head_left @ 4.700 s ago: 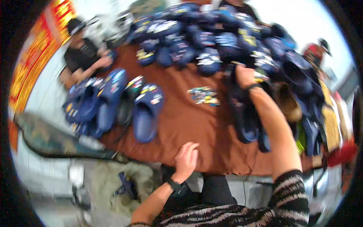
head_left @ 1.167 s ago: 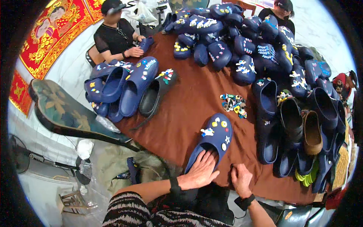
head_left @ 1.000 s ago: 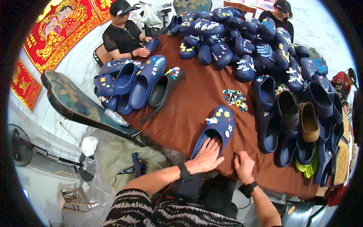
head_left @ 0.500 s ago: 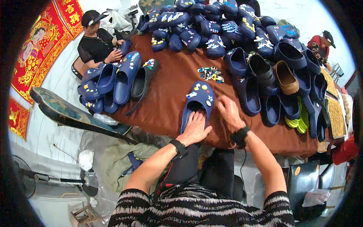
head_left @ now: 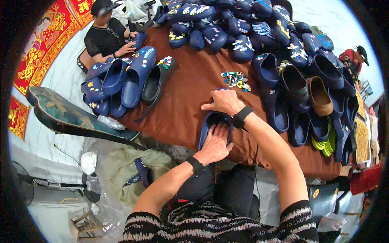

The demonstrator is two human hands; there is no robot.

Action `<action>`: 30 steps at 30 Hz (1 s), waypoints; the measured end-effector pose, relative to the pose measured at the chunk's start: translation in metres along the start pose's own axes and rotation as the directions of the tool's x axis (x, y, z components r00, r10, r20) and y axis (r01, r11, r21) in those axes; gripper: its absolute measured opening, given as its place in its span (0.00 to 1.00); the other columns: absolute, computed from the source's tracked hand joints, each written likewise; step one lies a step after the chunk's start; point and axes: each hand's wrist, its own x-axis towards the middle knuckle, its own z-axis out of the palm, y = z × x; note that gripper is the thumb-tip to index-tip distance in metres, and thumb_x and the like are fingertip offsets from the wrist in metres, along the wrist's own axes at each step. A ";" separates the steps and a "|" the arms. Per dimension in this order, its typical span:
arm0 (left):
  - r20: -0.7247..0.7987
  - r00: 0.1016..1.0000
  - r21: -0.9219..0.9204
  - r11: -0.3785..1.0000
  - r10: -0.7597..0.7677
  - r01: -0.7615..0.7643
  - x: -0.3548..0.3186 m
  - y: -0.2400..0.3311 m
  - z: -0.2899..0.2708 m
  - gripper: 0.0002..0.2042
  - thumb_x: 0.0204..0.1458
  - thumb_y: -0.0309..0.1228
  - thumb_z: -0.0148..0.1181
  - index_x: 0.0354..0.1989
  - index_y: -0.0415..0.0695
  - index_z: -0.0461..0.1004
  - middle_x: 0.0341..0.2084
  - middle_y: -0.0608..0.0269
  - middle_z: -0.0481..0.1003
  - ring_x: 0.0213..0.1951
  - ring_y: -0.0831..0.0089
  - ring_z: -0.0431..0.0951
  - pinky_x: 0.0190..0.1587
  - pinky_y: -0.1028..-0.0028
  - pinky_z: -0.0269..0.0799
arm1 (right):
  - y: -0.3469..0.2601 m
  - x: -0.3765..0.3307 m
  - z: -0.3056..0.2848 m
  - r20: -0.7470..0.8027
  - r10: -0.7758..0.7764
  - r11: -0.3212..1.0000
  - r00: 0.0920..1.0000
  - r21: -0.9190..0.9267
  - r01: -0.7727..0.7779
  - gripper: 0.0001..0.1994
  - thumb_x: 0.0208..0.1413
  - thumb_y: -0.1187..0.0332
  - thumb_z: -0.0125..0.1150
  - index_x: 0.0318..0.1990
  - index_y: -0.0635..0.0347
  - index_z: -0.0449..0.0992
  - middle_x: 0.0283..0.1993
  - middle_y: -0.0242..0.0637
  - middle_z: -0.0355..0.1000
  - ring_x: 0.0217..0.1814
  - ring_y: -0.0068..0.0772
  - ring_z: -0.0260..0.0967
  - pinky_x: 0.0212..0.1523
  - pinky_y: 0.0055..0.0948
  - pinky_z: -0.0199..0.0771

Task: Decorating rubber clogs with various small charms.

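At the near edge of the brown tabletop (head_left: 182, 109): navy clog (head_left: 214, 123) lying heel toward the body, partly overhanging the edge. Left hand (head_left: 214, 143) slid into the shoe opening, fingers extended flat inside, not clenched. Right hand (head_left: 225, 101) draped over the toe, fingers curled loosely around the upper, pinning it down. Step judged: steadying the clog for charm fitting. Next move likely calls for a reach to the small heap of coloured charms (head_left: 236, 79) just beyond the toe, shoe kept braced. Further out: row of navy clogs (head_left: 129, 77) at left, dark clogs and a tan one (head_left: 320, 95) at right. Farthest: decorated pile (head_left: 243, 28); seated person in black (head_left: 106, 36).
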 end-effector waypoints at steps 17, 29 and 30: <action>0.069 0.997 0.041 0.999 -0.018 0.015 0.001 0.006 0.000 0.33 0.58 0.46 0.51 0.60 0.25 0.63 0.61 0.34 0.64 0.67 0.46 0.58 0.71 0.50 0.44 | 0.003 0.011 0.028 -0.097 -0.052 0.995 0.994 -0.092 0.043 0.11 0.57 0.69 0.51 0.29 0.60 0.79 0.33 0.49 0.80 0.37 0.45 0.81 0.36 0.43 0.81; -0.035 0.999 -0.018 0.999 0.038 -0.038 0.000 0.001 0.003 0.32 0.56 0.45 0.52 0.53 0.21 0.66 0.58 0.32 0.64 0.65 0.42 0.59 0.71 0.51 0.42 | 0.129 -0.035 0.039 -0.336 0.416 0.903 0.845 0.264 -0.340 0.09 0.60 0.64 0.55 0.42 0.58 0.71 0.35 0.54 0.77 0.39 0.64 0.75 0.39 0.55 0.74; -0.040 0.998 -0.019 0.999 0.044 -0.045 0.003 0.002 0.004 0.32 0.56 0.45 0.52 0.53 0.21 0.66 0.58 0.32 0.64 0.65 0.42 0.59 0.71 0.51 0.42 | 0.130 -0.040 0.035 -0.292 0.380 0.924 0.878 0.170 -0.343 0.12 0.63 0.60 0.50 0.43 0.60 0.70 0.34 0.54 0.78 0.37 0.61 0.77 0.38 0.54 0.76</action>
